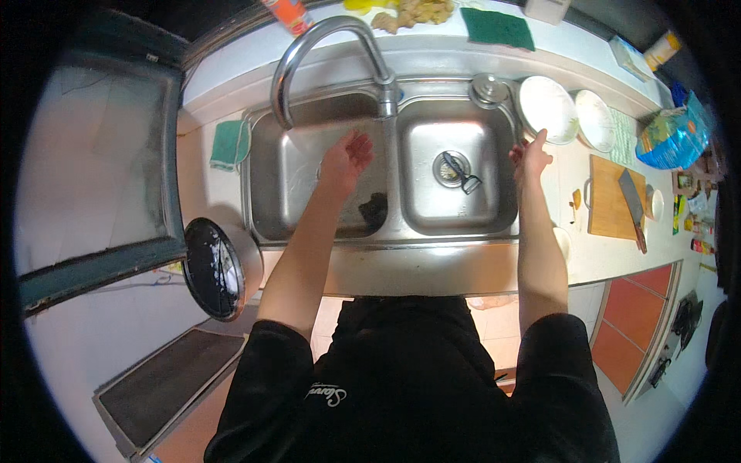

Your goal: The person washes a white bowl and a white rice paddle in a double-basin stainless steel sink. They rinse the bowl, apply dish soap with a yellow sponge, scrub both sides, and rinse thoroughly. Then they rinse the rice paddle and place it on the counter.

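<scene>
My left hand (348, 159) hangs over the left basin (278, 202) of a stainless steel double sink, with bare, slightly curled fingers. Above and to its left arches the chrome faucet (333, 26). At the right rim of the sink is my right hand (531, 156), empty, its thumb extended towards the lower edge of a large white plate or bowl (547, 107); whether they touch I cannot tell. In the right basin (428, 211), a black-handled Y-shaped peeler (461, 173) lies across the drain strainer (444, 180).
Right of the sink, a cleaver (631, 199) rests on a wooden cutting board (605, 191). A second white dish (596, 121) and a blue bag (674, 136) stand behind. A dark-lidded pot (214, 269) sits at left below a green cloth (228, 144). Ginger (422, 13) lies on the back ledge.
</scene>
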`<state>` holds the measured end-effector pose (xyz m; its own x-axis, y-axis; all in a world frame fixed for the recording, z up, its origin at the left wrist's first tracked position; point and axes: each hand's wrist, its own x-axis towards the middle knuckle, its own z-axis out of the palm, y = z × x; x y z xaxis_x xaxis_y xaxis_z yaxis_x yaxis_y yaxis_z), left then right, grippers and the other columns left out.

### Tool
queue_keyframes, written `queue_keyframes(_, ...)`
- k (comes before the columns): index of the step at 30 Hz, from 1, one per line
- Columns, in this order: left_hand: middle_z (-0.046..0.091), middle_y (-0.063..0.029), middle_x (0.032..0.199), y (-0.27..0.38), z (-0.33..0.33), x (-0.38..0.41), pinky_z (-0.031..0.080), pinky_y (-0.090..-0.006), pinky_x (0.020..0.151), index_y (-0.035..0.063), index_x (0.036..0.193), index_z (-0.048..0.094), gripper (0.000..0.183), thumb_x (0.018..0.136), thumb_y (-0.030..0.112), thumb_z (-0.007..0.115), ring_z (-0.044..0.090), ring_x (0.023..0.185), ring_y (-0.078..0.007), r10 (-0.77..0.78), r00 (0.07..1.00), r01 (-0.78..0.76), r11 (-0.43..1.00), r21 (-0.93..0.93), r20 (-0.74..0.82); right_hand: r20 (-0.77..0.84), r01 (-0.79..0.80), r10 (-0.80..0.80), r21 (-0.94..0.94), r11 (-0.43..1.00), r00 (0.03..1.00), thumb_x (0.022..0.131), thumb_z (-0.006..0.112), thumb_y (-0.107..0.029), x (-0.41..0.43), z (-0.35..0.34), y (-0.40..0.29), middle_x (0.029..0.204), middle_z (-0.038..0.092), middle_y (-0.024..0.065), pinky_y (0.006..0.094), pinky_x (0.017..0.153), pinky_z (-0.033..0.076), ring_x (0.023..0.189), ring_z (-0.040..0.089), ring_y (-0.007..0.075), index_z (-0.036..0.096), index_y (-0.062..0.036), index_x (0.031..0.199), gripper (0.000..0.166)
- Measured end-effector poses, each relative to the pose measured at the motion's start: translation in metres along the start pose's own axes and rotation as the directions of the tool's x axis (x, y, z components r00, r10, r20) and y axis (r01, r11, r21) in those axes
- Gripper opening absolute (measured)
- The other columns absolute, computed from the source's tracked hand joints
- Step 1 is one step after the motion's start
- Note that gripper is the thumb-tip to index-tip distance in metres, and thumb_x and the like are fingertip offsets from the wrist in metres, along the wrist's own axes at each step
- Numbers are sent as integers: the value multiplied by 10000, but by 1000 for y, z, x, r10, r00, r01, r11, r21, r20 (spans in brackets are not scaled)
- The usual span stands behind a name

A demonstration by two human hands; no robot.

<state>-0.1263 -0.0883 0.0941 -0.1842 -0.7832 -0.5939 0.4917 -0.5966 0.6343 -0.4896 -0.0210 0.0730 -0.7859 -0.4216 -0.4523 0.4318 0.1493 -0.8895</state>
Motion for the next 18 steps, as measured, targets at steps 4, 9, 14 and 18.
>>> queue_keyframes(4,612,-80,954,-1,-72,-2,506,-365,762,35,1052,559,207,949,207,509,587,884,-203,4,991,-12,998,-65,-130,345,44,9,-145,988,939,937,468,-457,-87,30,51,871,535,63,258,533,465,664,534,119,513,-51,1165,468)
queue_keyframes(9,624,-95,891,15,-130,-3,517,-394,804,45,977,556,155,936,188,514,603,856,-225,-3,981,-29,986,-165,-192,774,-46,316,-350,936,549,962,492,-310,-178,94,108,938,594,58,253,621,496,737,586,135,556,-37,1141,332)
queue_keyframes(14,604,-111,1110,-7,-197,-5,466,-396,916,52,1156,555,335,922,291,549,580,1020,-230,234,942,-231,972,-43,239,840,92,452,-497,863,301,966,481,-328,-242,178,142,965,611,81,270,666,514,783,612,164,565,-35,1128,345)
queue_keyframes(18,596,-88,1164,3,-182,1,432,-389,951,86,1191,546,395,897,349,570,556,1088,-219,162,975,-219,783,582,149,812,-224,439,-380,898,385,972,458,-364,-261,222,145,1021,619,89,332,754,557,855,640,192,514,-35,1192,400)
